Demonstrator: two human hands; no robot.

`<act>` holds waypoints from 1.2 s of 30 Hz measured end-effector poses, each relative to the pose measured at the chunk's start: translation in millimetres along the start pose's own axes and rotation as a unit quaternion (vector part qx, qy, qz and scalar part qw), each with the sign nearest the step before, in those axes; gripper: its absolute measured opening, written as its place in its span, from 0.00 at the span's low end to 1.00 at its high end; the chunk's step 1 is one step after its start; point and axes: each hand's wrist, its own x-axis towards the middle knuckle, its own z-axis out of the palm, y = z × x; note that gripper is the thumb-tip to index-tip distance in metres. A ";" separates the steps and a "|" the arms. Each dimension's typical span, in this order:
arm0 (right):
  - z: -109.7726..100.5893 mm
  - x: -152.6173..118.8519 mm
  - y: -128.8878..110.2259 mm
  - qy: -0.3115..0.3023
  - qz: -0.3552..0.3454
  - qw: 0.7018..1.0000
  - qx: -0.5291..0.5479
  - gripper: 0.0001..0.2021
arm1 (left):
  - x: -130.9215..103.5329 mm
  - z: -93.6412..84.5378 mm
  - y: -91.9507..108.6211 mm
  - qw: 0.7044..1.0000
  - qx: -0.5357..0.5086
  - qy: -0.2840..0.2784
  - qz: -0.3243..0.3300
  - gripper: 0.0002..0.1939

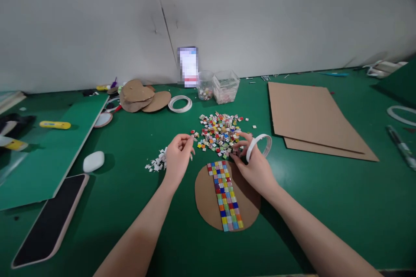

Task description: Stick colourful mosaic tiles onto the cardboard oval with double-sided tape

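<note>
My left hand (178,158) is closed in a pinch beside the pile's left edge, and whatever is between its fingertips is too small to make out. My right hand (255,169) has a roll of white tape (268,145) hooked around its fingers. Its curled thumb and fingertips touch the near edge of a heap of small coloured mosaic tiles (219,130). Below both hands lies a round cardboard disc (205,199). A slanting band of glossy square tiles (226,194) runs across it from top to bottom, several tiles wide.
White paper scraps (156,162) lie left of my left hand. Behind the heap stand a clear cup (205,84) and a clear box (226,86), near a tape roll (180,104). Cardboard sheets (305,112) lie right; a phone (52,220) and green board (58,151) lie left.
</note>
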 end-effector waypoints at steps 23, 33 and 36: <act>-7.9 7.4 2.6 -0.022 0.020 0.995 0.093 0.26 | -8.7 8.9 -13.5 0.974 0.165 -0.127 0.084 0.06; -17.9 32.1 -9.6 -0.067 -0.039 0.997 0.007 0.30 | -8.6 9.1 -15.5 0.967 0.196 -0.120 0.112 0.06; -8.3 31.4 -9.7 -0.079 -0.052 0.996 0.006 0.31 | -7.9 7.8 -14.5 0.969 0.190 -0.110 0.109 0.08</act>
